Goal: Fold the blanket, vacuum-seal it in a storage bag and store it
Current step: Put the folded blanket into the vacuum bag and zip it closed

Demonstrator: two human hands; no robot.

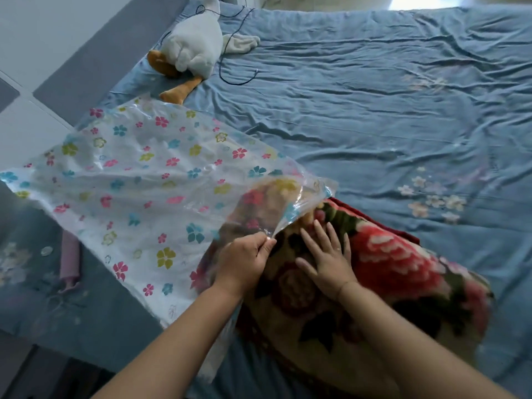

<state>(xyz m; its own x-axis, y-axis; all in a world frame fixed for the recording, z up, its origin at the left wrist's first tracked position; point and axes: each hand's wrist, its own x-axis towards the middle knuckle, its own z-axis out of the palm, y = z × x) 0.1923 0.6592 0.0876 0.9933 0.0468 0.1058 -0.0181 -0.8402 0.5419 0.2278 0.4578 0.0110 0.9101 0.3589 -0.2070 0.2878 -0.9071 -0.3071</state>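
At the far corner of the blanket, your left hand pinches the upper lip of the flowered storage bag, whose mouth covers only that corner. Your right hand lies flat on the blanket, fingers straight. Hold the lip high (plastic likely drags on fleece) and push with the palm, keeping the folds square.

No legible text, brands or numbers. Faint marks near lower edge of storage bag, possibly printing; too blurred to read.
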